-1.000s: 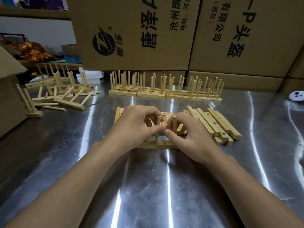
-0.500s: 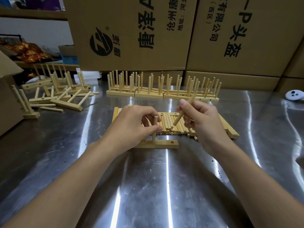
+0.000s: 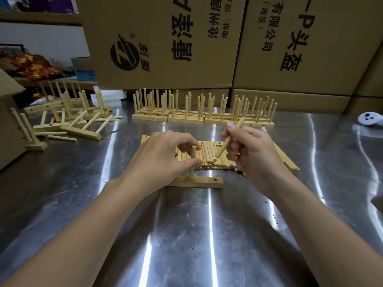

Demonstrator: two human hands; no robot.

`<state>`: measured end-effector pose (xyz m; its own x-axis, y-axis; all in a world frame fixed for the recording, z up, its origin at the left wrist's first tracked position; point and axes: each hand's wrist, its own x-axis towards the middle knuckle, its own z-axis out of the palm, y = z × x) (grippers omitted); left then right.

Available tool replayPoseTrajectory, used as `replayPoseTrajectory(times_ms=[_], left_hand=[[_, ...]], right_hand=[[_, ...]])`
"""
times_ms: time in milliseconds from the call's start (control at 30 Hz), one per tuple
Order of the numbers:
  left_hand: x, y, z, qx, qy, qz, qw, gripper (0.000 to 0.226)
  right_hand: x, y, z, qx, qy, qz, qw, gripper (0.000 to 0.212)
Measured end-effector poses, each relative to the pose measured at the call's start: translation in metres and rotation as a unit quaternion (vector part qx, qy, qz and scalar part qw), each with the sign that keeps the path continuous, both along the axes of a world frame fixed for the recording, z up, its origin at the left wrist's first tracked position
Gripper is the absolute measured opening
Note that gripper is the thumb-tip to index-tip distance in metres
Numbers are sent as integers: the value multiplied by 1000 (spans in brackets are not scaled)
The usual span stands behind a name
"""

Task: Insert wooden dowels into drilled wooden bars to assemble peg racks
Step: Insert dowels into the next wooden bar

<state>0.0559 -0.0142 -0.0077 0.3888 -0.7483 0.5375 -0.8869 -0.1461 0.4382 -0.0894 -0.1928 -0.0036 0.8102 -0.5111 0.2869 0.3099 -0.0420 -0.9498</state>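
Note:
A drilled wooden bar (image 3: pixel 204 182) lies on the steel table in front of me, with an empty hole near its right end. One dowel (image 3: pixel 192 162) stands upright in the bar, and my left hand (image 3: pixel 163 160) pinches it between thumb and fingers. My right hand (image 3: pixel 250 152) holds a second dowel (image 3: pixel 229 138) tilted in the air, above and right of the bar. Behind the hands lies a row of loose dowels (image 3: pixel 209 158) on a stack of bars (image 3: pixel 290 164).
Finished peg racks (image 3: pixel 186 112) stand in a row at the back, before large cardboard boxes (image 3: pixel 165 42). A jumble of racks and dowels (image 3: pixel 70 121) lies at the left. A white controller (image 3: pixel 370 118) sits far right. Bare steel table (image 3: pixel 186 235) fills the foreground.
My right hand has lifted from beside the bar with a dowel, raising and tilting it. My left hand stays on the upright dowel.

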Motion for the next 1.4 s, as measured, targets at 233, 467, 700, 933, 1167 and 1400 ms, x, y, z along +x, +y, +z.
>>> replayPoseTrajectory(times_ms=[233, 467, 700, 933, 1167, 1400], left_hand=[[-10, 0, 9, -54, -112, -17, 992, 49], [-16, -4, 8, -118, -89, -40, 988, 24], [-15, -3, 8, -128, -71, -63, 987, 23], [-15, -2, 10, -162, 3, -32, 986, 11], [-8, 5, 19, -116, 73, -27, 990, 27], [40, 39, 36, 78, 183, -37, 979, 65]], right_hand=[[0, 9, 5, 18, -23, 43, 999, 27], [-1, 13, 9, 8, -32, 53, 998, 24], [0, 10, 6, 18, -33, 40, 998, 24], [-3, -1, 4, -8, -24, 75, 997, 17], [-8, -6, 1, -104, 118, 137, 978, 24], [-4, -2, -1, -91, 116, 45, 988, 15]])
